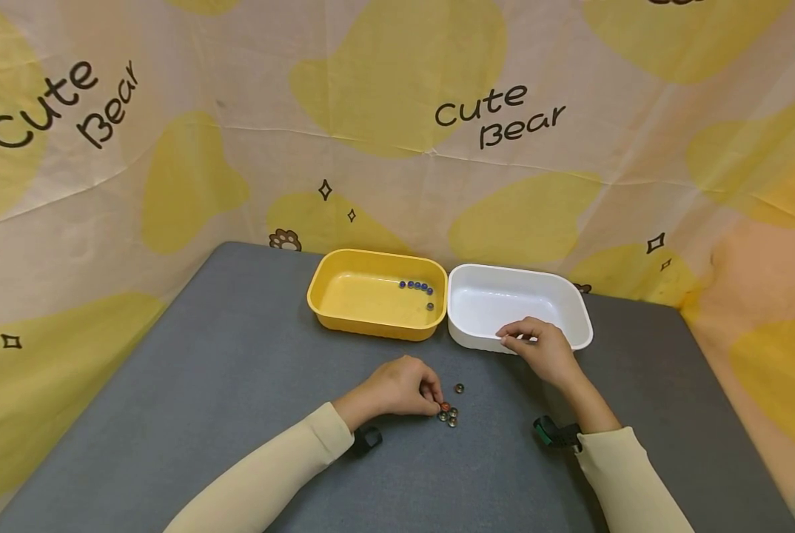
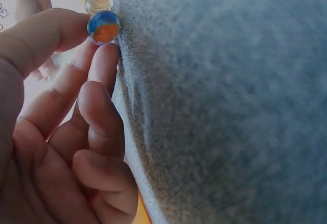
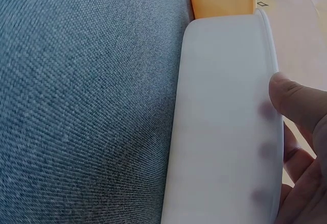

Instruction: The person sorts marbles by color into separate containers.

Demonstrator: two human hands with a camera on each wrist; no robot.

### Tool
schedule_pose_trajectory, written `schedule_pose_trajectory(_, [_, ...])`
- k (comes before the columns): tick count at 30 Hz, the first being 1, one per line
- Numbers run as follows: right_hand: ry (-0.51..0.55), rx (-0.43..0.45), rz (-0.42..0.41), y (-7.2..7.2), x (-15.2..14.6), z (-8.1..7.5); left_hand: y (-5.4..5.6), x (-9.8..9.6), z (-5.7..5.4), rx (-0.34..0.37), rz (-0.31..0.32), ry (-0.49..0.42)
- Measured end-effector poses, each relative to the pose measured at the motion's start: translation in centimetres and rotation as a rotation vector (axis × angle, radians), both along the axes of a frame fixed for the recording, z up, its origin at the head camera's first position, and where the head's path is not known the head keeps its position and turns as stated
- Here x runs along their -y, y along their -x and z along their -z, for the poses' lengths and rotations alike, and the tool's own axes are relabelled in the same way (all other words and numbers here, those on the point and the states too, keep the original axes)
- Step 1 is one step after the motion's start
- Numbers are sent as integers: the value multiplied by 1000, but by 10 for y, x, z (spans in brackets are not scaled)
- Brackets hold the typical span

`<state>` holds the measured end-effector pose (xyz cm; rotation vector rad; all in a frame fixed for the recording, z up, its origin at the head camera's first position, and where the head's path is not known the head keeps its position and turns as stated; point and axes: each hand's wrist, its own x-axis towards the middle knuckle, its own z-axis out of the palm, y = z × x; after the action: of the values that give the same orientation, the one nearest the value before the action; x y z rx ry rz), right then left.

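Observation:
My left hand [image 1: 404,386] is low over the grey table, thumb and forefinger pinching a blue and orange glass marble [image 2: 103,27]. Clear marbles with coloured swirls [image 2: 98,2] sit against it in the left wrist view. Seen from the head, these form a small cluster [image 1: 452,422], with one loose marble [image 1: 460,388] just beyond. My right hand [image 1: 545,352] is at the near rim of the white tub [image 1: 460,329]. Its thumb [image 3: 296,99] lies by the rim; the fingers reach over the inside, showing as shadows through the wall. Whether those fingertips hold anything is hidden.
Left of the white tub, and touching it, stands a yellow tub [image 1: 377,327]. Several dark blue marbles [image 1: 417,286] lie along its right end. A printed cloth [image 1: 384,170] hangs behind the grey table [image 1: 237,355].

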<state>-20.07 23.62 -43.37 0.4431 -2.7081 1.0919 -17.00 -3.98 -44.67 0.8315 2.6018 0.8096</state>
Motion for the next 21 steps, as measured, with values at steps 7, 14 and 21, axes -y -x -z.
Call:
schedule_pose_trajectory(7, [-2, -1, -3, -1, 1, -2, 1, 1, -1, 4, 11, -32])
schedule_pose_trajectory(14, [4, 0, -5, 0, 0, -2, 6, 6, -15, -8, 14, -109])
schedule_pose_trajectory(21, [8, 3, -5, 1, 0, 0, 15, 15, -27, -52, -29, -200])
